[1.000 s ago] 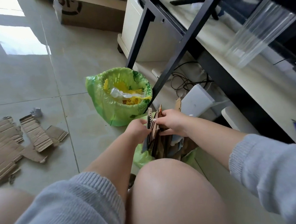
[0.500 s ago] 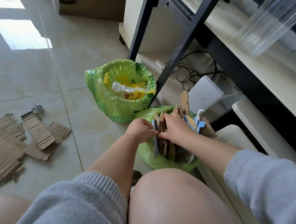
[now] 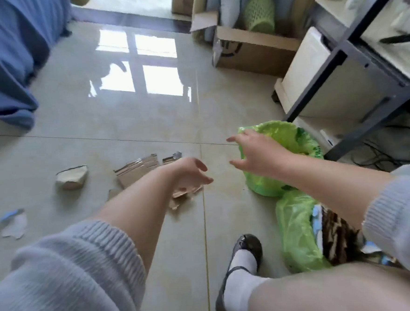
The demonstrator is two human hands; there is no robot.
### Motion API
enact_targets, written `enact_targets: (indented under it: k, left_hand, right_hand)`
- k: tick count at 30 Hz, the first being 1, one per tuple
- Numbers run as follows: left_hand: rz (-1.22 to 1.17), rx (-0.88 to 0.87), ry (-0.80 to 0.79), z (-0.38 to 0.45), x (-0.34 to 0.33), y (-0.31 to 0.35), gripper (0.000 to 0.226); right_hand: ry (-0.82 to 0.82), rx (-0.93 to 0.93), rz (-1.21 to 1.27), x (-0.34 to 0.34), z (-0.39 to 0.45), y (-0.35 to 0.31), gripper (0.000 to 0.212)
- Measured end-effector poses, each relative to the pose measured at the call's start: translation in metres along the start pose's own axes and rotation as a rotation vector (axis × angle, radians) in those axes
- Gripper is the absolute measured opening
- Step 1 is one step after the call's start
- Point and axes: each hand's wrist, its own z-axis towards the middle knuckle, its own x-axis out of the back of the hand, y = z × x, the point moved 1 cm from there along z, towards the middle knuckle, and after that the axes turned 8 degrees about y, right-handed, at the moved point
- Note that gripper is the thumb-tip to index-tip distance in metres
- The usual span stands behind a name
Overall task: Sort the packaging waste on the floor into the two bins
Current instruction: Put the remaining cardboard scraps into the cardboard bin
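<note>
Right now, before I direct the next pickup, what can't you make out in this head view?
- Far green-bagged bin: contents hidden by the right hand.
- Flattened brown cardboard pieces: partly hidden by the left hand and forearm.
- Near green-bagged bin: partly hidden by the right forearm.
- Small white and blue scrap: too blurred to tell the material.

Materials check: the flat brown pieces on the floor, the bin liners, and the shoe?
Flat brown pieces: corrugated cardboard, matte; ribbed fluting shows along the torn edges.
Bin liners: thin green plastic film, translucent and crinkled, slightly glossy.
Shoe: dark with a shiny highlight on the toe, probably patent leather or a synthetic; the blur leaves it open.
</note>
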Motion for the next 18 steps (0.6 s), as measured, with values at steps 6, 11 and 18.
enact_targets:
  k: [6,11,18]
  left_hand:
    - [-0.064,0.196,0.252,0.029,0.090,-0.090,0.045]
    - [-0.106,0.280,0.192,0.069,0.099,-0.135,0.040]
    - [-0.342,0.596,0.307,0.126,0.066,-0.227,0.057]
  right_hand:
    - [-0.214,0.101,-0.028,-0.075,0.074,-0.076,0.055]
    - [-0.418,0.002,-0.110,-0.139,0.134,-0.067,0.059]
    - [-0.518,-0.153,-0.025,-0.237,0.195,-0.045,0.062]
